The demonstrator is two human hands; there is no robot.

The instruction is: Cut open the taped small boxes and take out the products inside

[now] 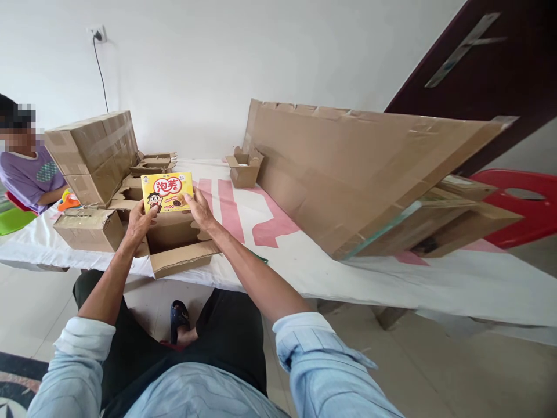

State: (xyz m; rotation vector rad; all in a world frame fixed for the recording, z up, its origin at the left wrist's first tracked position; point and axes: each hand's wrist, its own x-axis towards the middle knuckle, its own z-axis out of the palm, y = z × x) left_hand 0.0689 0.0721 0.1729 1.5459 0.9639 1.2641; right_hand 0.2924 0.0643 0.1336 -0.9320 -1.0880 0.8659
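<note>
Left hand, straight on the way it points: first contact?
Likely the stacked taped cartons behind the yellow snack box that the left hand and right hand hold; depth is unclear.

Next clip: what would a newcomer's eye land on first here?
Probably the bright yellow snack box, held up by the left hand and right hand above an open cardboard carton at the table's near edge. Next, the long flattened cardboard sheet leaning across the table's right side, and a red stool behind it.
</note>
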